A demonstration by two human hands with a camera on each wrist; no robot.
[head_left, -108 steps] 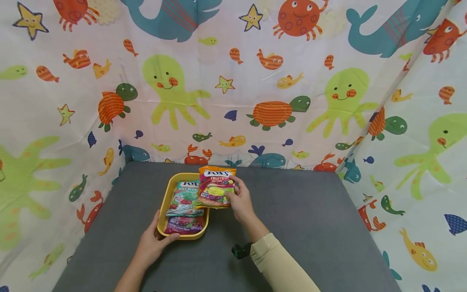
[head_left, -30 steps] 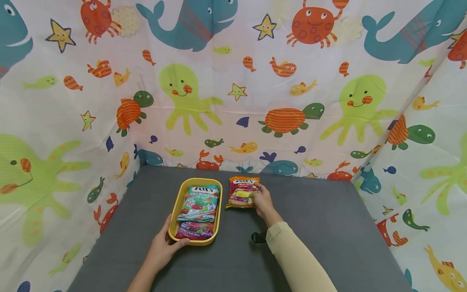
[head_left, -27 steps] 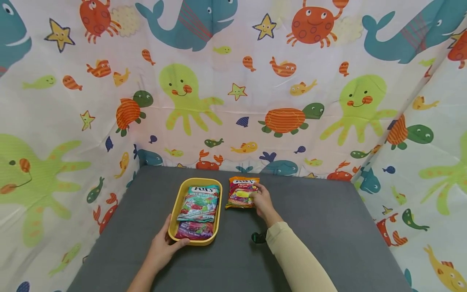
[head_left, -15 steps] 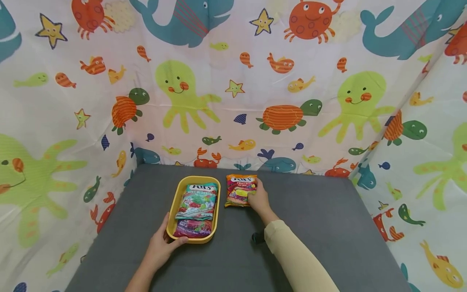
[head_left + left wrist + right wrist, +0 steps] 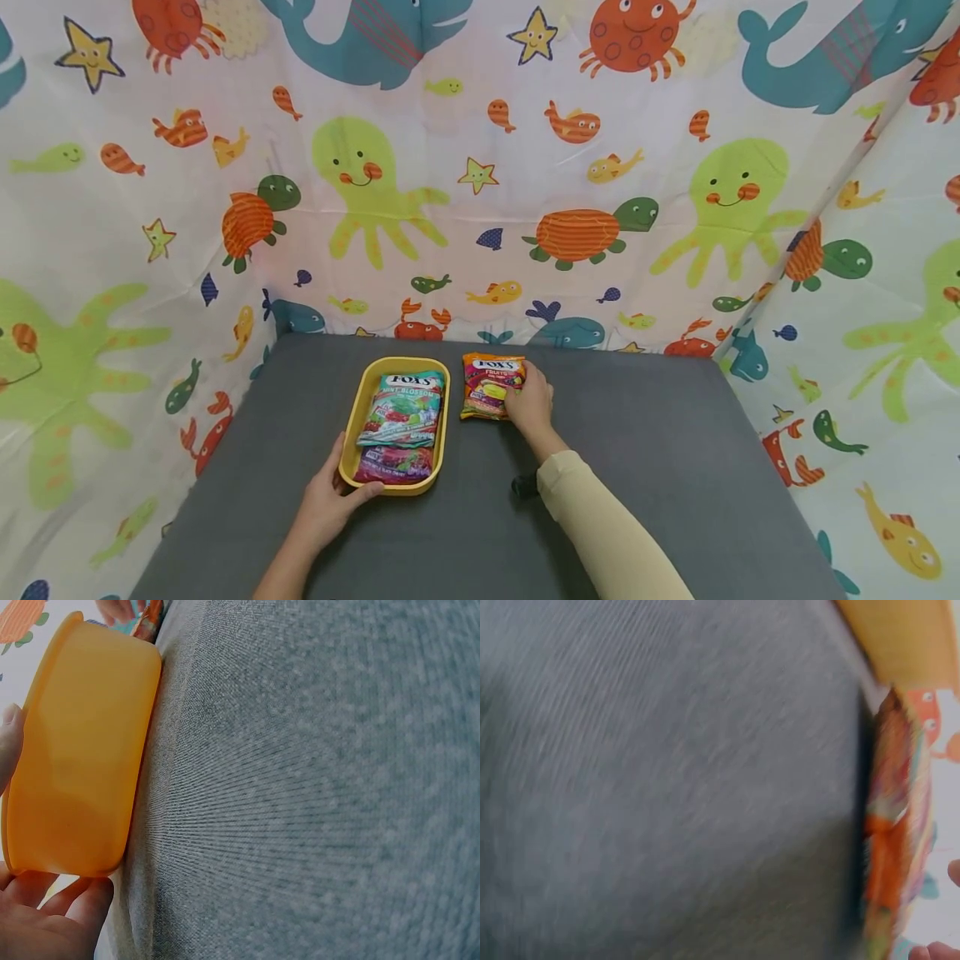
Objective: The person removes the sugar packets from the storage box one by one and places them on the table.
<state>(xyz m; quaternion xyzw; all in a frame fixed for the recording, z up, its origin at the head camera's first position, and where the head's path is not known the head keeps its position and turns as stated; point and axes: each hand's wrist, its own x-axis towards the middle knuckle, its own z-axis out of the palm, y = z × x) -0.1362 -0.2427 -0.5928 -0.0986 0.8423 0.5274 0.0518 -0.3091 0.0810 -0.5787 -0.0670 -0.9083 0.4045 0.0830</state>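
Note:
A yellow plastic tray (image 5: 403,490) stands on the grey table, with a teal Fox's Mint Blossom candy bag (image 5: 403,412) partly covering a purple candy bag (image 5: 393,467) inside. My left hand (image 5: 322,507) holds the tray's near left corner, thumb along the front rim; in the left wrist view its fingers (image 5: 75,904) reach the tray wall. To the right of the tray lies an orange-and-red Fox's Fruits candy bag (image 5: 489,387). My right hand (image 5: 531,407) is at that bag's right edge. In the right wrist view its fingertips (image 5: 954,871) stand slightly apart from the bag.
The grey table (image 5: 637,467) is bordered by a white curtain (image 5: 480,183) printed with sea animals at the back and both sides. A small dark device (image 5: 525,486) sits at the right wrist beside the beige sleeve (image 5: 600,525).
The Fruits bag, earlier held overlapping the tray's right side, now lies on the table right of it. My right hand has loosened at its edge. The left hand keeps its hold.

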